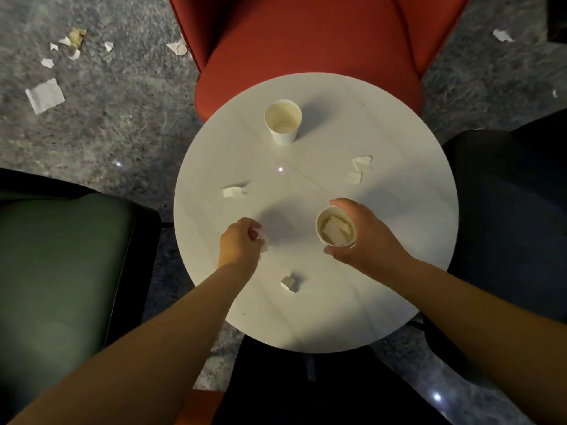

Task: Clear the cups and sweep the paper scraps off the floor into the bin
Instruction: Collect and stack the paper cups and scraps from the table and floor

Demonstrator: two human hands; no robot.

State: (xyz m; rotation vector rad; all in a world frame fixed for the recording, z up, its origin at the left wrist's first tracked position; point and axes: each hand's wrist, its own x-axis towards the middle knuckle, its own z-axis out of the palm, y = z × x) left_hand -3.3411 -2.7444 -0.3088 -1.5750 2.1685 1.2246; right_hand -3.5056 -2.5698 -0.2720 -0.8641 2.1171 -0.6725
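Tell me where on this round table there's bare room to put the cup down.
Bare patches: the near edge of the table below the folded scrap, the right rim beyond the right hand holding the cup, and the left rim beside the far cup. The middle is crowded with scraps and the left hand.

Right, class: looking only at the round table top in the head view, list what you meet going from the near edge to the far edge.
Folded paper scrap → left hand, pinching a scrap → scrap left of centre → two scraps on the right → empty paper cup. The right hand and its cup sit level with the left hand, so I leave them out.
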